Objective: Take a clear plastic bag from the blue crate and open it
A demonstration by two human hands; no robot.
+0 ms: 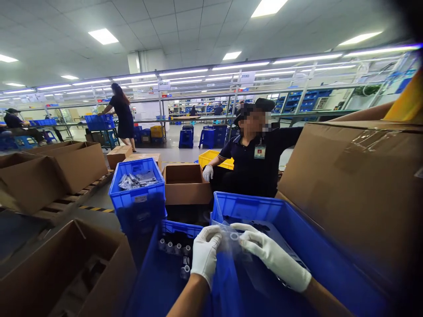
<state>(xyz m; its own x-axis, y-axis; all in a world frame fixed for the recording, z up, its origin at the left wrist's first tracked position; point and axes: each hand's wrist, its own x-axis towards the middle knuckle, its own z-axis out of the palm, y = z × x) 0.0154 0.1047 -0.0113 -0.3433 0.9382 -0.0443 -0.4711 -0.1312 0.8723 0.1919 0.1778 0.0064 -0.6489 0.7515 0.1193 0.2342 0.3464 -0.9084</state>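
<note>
Both gloved hands, left hand (205, 255) & right hand (274, 257), pinch-grip a clear plastic bag (236, 251) w/ fingers closed on its top edge, holding it spread over the blue bin (251, 207) at 12 o'clock, co-worker (254, 163) beyond.

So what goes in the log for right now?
left hand: holds bag | right hand: holds bag | under: blue bins

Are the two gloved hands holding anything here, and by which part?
Both: the left hand and right hand, in white gloves, pinch a clear plastic bag by its top edge, one at each side, above the blue plastic crates.
</note>
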